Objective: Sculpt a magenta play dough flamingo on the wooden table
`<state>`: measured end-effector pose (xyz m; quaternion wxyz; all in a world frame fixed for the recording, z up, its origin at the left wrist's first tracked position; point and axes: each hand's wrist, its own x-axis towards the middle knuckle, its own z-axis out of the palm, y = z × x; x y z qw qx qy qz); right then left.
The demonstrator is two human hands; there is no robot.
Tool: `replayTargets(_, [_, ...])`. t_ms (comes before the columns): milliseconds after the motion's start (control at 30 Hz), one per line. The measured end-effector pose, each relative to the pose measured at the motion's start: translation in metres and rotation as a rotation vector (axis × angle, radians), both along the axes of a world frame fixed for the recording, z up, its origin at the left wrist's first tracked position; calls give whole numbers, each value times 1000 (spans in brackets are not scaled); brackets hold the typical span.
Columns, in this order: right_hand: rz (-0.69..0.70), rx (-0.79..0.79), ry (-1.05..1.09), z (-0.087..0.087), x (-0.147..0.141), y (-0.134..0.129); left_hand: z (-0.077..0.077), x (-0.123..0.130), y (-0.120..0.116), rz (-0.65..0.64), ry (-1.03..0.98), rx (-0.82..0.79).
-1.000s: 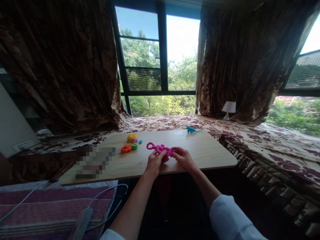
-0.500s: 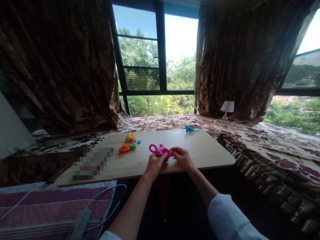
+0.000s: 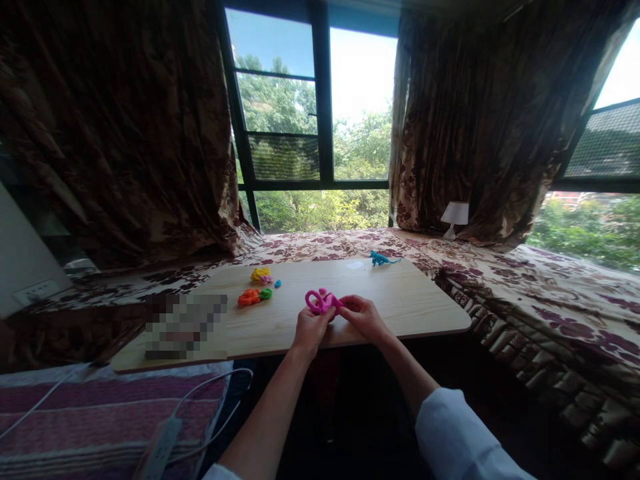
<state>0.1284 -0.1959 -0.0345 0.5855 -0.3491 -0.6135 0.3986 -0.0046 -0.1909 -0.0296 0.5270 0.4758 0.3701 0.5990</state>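
Note:
A pink clay figure [image 3: 323,302] with a curled loop on its left side is held above the front part of the wooden table [image 3: 405,300]. My left hand [image 3: 311,327] is closed around its lower part. The fingers of my right hand [image 3: 363,316] pinch its right end. Left of the hands lie an orange clay lump [image 3: 249,297], a green lump [image 3: 265,293], a yellow lump [image 3: 260,273], a pale pink lump [image 3: 267,280] and a small blue piece [image 3: 278,284]. A blue dinosaur-like figure [image 3: 383,258] stands at the table's back right.
A blurred-out flat object [image 3: 187,327] lies on the table's left part. Behind, a small white lamp [image 3: 455,214] stands on the flowered cloth [image 3: 325,243]. A power strip [image 3: 160,448] with a white cable is at the lower left.
The pink figure has turned and shifted slightly right, its loop facing the camera more. My right hand has moved a little left and its fingers now close on the figure's right end.

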Motion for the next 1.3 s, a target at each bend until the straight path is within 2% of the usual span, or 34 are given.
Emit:
replayTargets(167, [-18,8,-24,4,3,-3,3,-3,0,-30,-18,-41])
replayTargets(367, [8,-11,-32,4,7,-1,1,-4,-2,-23,24,27])
replayTargets(533, [-76,47,-101,-1,6,4,1,-4,-1,-42,-41,1])
replayTargets(700, [-84,43,-126,-1,7,2,3,-5,1,19,-90,-65])
replayTargets(833, [-122,91,-109,-1,8,1,4,-6,0,-59,-87,-72])
replayTargets(933, [-77,66,-33,-2,7,3,5,-6,-1,-109,-40,-65])
replayTargets(1033, [-19,19,34,-1,7,2,4,-6,0,-88,-13,-50])
replayTargets(1133, [5,-9,11,3,8,0,1,-4,2,-40,9,-33])
replayTargets(1300, [-22,-47,-4,6,6,-3,0,1,2,11,19,-31])
